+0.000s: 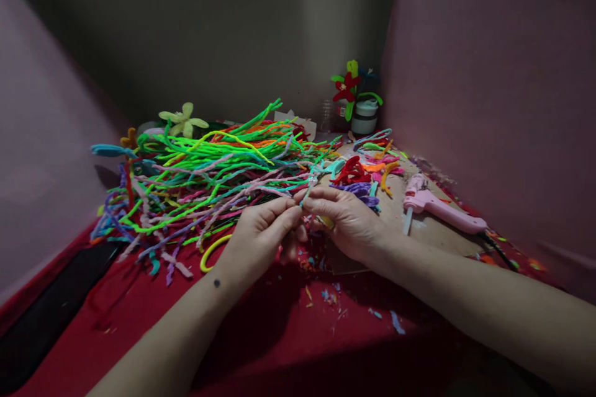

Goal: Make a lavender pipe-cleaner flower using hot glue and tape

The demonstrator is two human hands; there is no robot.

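My left hand (265, 232) and my right hand (347, 217) meet at the middle of the work area, thumbs and fingertips pinched close together. Between them is a thin pale-blue pipe cleaner (308, 189), its upper end sticking up above the fingers with small whitish bits near the tip. The fingers cover its lower part. Just behind and to the left spreads a big heap of pipe cleaners (223, 161) in green, pink, orange and blue. A yellow loop (213, 255) lies partly hidden beside my left hand.
A pink glue gun (442, 211) rests on a brown board (395, 223) at the right. Bent red pieces (351, 170) and purple pieces (358, 193) lie behind my right hand. Farther back stand a red flower (346, 87) and a lidded cup (364, 116). Scraps litter the red cloth (261, 347).
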